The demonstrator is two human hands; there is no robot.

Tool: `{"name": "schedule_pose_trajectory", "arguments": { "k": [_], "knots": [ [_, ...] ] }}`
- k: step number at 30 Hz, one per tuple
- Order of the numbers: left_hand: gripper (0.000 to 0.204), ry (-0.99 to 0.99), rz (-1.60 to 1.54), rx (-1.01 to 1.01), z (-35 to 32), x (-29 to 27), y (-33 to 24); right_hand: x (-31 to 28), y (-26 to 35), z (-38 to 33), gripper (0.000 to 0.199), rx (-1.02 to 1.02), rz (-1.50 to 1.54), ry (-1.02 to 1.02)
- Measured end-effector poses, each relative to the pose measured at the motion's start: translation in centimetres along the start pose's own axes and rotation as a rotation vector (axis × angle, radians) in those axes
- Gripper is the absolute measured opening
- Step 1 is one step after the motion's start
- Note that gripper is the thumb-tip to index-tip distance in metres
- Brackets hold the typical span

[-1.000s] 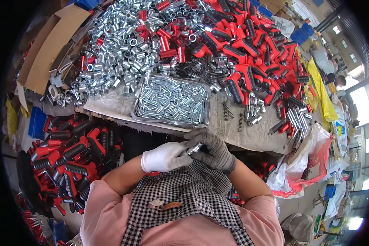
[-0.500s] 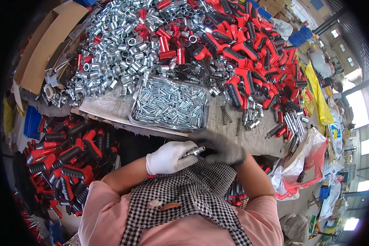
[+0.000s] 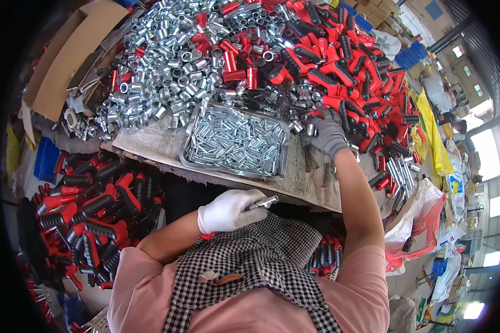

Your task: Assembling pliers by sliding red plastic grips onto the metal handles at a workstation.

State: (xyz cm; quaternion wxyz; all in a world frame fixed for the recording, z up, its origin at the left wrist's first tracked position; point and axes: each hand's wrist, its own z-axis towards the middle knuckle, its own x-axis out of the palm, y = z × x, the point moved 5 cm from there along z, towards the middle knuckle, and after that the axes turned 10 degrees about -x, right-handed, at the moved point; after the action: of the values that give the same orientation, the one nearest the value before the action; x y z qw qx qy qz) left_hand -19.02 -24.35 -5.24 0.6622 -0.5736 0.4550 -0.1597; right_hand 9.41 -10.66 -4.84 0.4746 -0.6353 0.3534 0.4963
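Note:
My left hand (image 3: 230, 211), in a white glove, is closed around a slim silver metal fitting (image 3: 268, 203) in front of the checked apron. One stepped end of this fitting sticks out past the thumb and fingers. Out over the table my right hand (image 3: 329, 136), in a grey glove, reaches into the edge of a heap of red-and-black handles (image 3: 344, 72). Its fingers are bent, with their tips partly hidden. Beside the thumb shows a small silver metal piece (image 3: 311, 130); whether it is gripped cannot be told.
A clear tray (image 3: 186, 161) of small silver pins lies left of my right hand. Behind it spreads a heap of silver sleeves (image 3: 166, 83), with red tubes (image 3: 229, 61) among them. Dark springs (image 3: 310, 158) lie nearby. More handles (image 3: 89, 205) are piled lower left.
My right hand has left its place beside the left hand and moved forward and right to the heap. My left hand stays in place, still holding the fitting.

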Motion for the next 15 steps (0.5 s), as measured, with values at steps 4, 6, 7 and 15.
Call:
{"name": "schedule_pose_trajectory", "arguments": {
  "k": [4, 6, 7, 15],
  "knots": [
    [0.035, -0.023, -0.019, 0.002, -0.2, -0.2, 0.8, -1.5, -0.3, -3.7, 0.059, 0.086, 1.007, -0.526],
    [0.045, -0.066, 0.000, 0.028, -0.1, -0.3, 0.9, -2.4, 2.7, -6.0, 0.049, 0.098, 1.552, -0.590],
    [0.046, -0.083, 0.010, 0.042, 0.0, -0.3, 0.7, -2.3, 3.8, -7.2, 0.044, 0.045, 1.538, -0.392],
    [0.037, -0.044, 0.031, -0.082, -1.0, 0.3, 1.2, -10.4, 12.1, -12.2, 0.037, -0.394, 0.983, -0.177]
  ]
}}
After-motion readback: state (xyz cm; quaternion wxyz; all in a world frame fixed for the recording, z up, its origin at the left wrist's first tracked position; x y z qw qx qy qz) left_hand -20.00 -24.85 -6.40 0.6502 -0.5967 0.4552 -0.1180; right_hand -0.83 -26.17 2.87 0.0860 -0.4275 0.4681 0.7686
